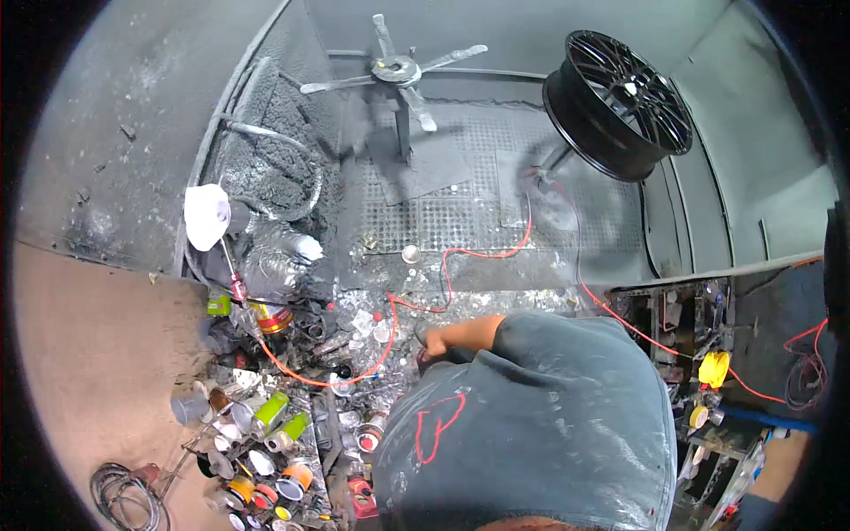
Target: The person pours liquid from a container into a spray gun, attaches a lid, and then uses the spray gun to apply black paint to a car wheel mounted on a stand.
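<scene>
Own hands: neither in view; state and nearer side cannot be told. Co-worker's hand: reaching left, grip unclear. Pale round lid: on littered floor, just left, no long axis. Black wheel: beyond, upper right.

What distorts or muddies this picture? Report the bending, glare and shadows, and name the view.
Head view: fisheye curvature bows the wall edges, with black corners; head view: bright highlights on the black wheel, and the white cup looks washed out; head view: soft shadows lie below the four-armed stand; head view: the bent person's hand shows too small to tell its grip.
</scene>
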Demonstrator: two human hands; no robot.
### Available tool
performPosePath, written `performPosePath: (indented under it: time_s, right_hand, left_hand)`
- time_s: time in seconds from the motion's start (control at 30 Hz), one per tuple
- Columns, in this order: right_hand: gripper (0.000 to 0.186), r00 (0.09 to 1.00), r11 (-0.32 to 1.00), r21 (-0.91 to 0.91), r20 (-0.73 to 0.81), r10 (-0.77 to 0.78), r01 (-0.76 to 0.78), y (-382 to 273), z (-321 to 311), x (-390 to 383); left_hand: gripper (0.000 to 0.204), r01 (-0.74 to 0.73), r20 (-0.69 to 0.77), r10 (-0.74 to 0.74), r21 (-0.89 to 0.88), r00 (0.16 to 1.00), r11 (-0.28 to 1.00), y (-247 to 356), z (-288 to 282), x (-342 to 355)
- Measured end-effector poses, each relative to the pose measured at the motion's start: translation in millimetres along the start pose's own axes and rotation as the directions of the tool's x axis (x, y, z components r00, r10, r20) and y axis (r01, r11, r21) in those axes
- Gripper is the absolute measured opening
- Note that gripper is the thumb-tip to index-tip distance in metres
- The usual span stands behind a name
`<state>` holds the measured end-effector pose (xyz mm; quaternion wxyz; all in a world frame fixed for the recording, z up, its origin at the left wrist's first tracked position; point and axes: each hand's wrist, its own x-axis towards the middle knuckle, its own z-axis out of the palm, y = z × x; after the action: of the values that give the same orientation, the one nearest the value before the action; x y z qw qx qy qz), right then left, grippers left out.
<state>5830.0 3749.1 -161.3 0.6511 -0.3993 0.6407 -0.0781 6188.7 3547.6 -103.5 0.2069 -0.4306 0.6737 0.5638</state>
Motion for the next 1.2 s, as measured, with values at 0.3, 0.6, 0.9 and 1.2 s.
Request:
performPosePath:
  time_s: [0.3, 0.6, 0.9, 1.2]
  right_hand:
    - [0.076, 0.870, 0.963, 0.256, -0.489, 0.057, 0.081, 108, 138, -30]
    - [0.081, 0.989, 0.764, 0.643, -0.078, 0.129, -0.049, -19, 210, -116]
    - [0.061, 0.992, 0.937, -0.326, -0.058, 0.114, -0.127, -54, 148, -52]
    - [0.046, 0.391, 0.857, -0.168, -0.835, -0.386, 0.488, -301, -112, -55]
  left_hand:
    - [0.043, -0.082, 0.041, 0.080, 0.059, 0.996, 0.995, -17, -10, -7]
    - [0.042, -0.062, -0.055, 0.059, -0.050, 0.997, 0.997, -145, -3, -68]
    - [0.040, 0.063, -0.224, -0.145, -0.337, 0.964, 0.939, -256, 61, -167]
    - [0.039, 0.003, -0.353, -0.207, -0.500, 0.912, 0.866, -236, 123, -164]
